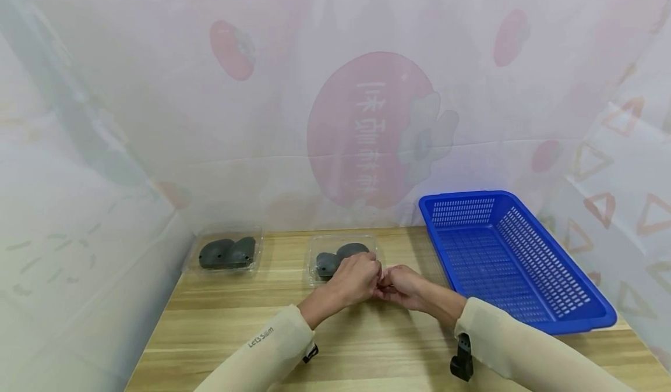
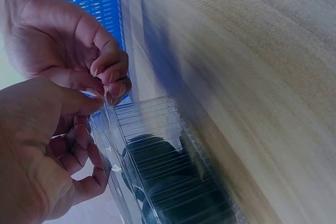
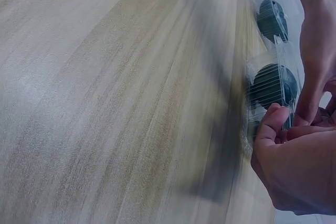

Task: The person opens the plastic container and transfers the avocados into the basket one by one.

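Near the desk's point(image 1: 236, 322) back edge, left hand point(image 1: 352, 278) and right hand point(image 1: 406, 288) pinch a clear container point(image 1: 341, 239) at one corner.

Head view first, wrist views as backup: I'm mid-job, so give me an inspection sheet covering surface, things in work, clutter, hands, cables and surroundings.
Surface: wood-grain table.
Things in work: clear container, dark rounded pieces inside; whether fully closed, cannot tell.
Clutter: second container to its left, also holding dark pieces; blue basket to the right.
Left hand: pinches the clear container's edge near a corner.
Right hand: curled fingers grip the same corner.
Cables: nothing seen.
Surroundings: pale printed sheeting behind and at both sides.
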A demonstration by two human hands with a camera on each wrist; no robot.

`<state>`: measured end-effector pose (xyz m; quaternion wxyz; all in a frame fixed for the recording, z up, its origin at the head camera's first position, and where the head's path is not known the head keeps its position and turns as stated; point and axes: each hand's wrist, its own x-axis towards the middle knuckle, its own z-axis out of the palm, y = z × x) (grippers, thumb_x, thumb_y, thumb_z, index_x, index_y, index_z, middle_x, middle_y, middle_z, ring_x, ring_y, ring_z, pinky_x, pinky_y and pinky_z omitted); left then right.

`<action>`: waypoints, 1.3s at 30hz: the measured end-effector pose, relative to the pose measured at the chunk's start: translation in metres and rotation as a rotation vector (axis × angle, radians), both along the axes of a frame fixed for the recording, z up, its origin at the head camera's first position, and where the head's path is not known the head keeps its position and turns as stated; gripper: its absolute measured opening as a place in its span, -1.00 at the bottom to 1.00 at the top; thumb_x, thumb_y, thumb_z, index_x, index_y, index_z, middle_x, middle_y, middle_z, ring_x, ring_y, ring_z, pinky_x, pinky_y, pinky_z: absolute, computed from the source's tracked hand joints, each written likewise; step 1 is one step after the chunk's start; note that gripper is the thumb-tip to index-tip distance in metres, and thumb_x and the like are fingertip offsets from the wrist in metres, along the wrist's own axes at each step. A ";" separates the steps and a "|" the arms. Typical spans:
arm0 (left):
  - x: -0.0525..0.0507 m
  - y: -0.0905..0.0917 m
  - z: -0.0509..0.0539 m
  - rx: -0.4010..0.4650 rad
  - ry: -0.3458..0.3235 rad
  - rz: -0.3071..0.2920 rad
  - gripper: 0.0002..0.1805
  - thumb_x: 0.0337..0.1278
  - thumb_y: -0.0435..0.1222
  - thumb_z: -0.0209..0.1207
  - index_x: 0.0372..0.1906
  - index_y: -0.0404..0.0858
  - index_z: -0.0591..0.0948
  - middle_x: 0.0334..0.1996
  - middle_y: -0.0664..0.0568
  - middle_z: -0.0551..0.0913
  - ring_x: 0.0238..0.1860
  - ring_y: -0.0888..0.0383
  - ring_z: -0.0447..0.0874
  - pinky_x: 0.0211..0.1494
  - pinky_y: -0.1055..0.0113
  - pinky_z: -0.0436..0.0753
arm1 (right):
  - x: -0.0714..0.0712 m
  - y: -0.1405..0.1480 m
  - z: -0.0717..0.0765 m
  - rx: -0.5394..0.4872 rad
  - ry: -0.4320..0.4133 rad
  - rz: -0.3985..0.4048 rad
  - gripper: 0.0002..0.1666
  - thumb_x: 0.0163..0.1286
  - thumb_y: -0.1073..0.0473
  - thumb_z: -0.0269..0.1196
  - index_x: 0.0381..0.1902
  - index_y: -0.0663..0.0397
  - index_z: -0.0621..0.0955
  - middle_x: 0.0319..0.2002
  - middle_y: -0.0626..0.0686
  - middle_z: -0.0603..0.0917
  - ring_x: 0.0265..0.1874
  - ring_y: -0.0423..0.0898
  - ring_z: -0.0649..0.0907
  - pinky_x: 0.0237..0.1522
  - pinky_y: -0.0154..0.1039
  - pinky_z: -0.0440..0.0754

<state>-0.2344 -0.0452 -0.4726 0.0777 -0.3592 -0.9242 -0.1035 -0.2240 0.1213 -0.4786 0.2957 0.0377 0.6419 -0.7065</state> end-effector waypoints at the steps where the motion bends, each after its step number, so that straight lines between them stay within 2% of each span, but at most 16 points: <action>1: 0.000 0.000 0.000 -0.002 0.003 0.000 -0.76 0.40 -0.41 0.22 -0.37 -0.10 0.78 -0.35 0.12 0.65 -0.37 0.21 0.63 -0.46 0.44 0.56 | 0.000 0.000 0.000 -0.001 -0.001 0.005 -0.74 0.44 0.56 -0.03 -0.30 0.33 0.59 -0.39 0.04 0.64 -0.36 -0.16 0.65 -0.21 -0.39 0.65; 8: 0.001 0.000 0.005 0.031 -0.013 0.005 -0.79 0.31 -0.43 0.27 -0.40 -0.10 0.77 -0.36 0.13 0.65 -0.40 0.23 0.62 -0.46 0.46 0.55 | -0.003 0.001 -0.002 -0.013 -0.017 0.005 -0.74 0.42 0.59 -0.03 -0.33 0.32 0.56 -0.37 0.05 0.63 -0.36 -0.15 0.64 -0.20 -0.38 0.65; 13: 0.000 -0.002 0.012 0.072 -0.033 0.018 -0.81 0.27 -0.45 0.28 -0.36 -0.12 0.80 -0.34 0.14 0.69 -0.36 0.23 0.68 -0.37 0.45 0.61 | -0.001 0.002 -0.001 -0.005 -0.022 0.004 -0.80 0.47 0.55 -0.02 -0.23 0.40 0.57 -0.38 0.07 0.67 -0.37 -0.16 0.67 -0.21 -0.37 0.67; 18: 0.002 -0.002 0.011 0.043 -0.028 0.021 -0.82 0.35 -0.40 0.27 -0.32 -0.12 0.82 -0.31 0.14 0.69 -0.36 0.24 0.68 -0.38 0.47 0.61 | 0.000 0.004 0.003 -0.005 -0.030 0.020 -0.77 0.43 0.55 0.00 -0.24 0.40 0.61 -0.42 0.07 0.69 -0.41 -0.17 0.69 -0.25 -0.39 0.69; 26: 0.004 0.001 0.009 0.009 0.030 0.033 -0.82 0.38 -0.37 0.27 -0.27 -0.10 0.85 -0.27 0.13 0.71 -0.28 0.20 0.71 -0.34 0.40 0.67 | -0.002 0.008 0.003 0.039 -0.001 0.057 -0.75 0.39 0.54 0.01 -0.20 0.42 0.64 -0.40 0.10 0.69 -0.41 -0.14 0.70 -0.24 -0.32 0.71; 31: 0.006 0.000 0.006 -0.017 0.071 0.018 -0.83 0.41 -0.34 0.28 -0.23 -0.07 0.84 -0.23 0.15 0.72 -0.26 0.21 0.72 -0.33 0.40 0.66 | 0.003 0.008 0.005 0.186 0.106 0.102 -0.74 0.41 0.51 0.00 -0.13 0.48 0.62 -0.32 0.17 0.72 -0.36 -0.09 0.72 -0.20 -0.21 0.77; 35: 0.007 -0.001 0.005 -0.041 0.121 0.015 -0.88 0.38 -0.28 0.34 -0.21 -0.01 0.85 -0.23 0.19 0.72 -0.25 0.21 0.71 -0.30 0.37 0.57 | 0.005 0.007 0.009 0.361 0.241 0.119 -0.74 0.44 0.50 0.04 -0.09 0.50 0.65 -0.25 0.26 0.76 -0.33 -0.02 0.75 -0.18 -0.09 0.80; 39: 0.009 -0.005 0.006 -0.014 0.131 0.036 -0.90 0.37 -0.24 0.37 -0.19 0.02 0.86 -0.21 0.22 0.74 -0.22 0.22 0.72 -0.25 0.32 0.53 | 0.004 0.006 0.014 0.529 0.379 0.116 -0.69 0.36 0.49 0.14 0.02 0.52 0.64 -0.31 0.27 0.79 -0.41 0.02 0.78 -0.22 -0.08 0.78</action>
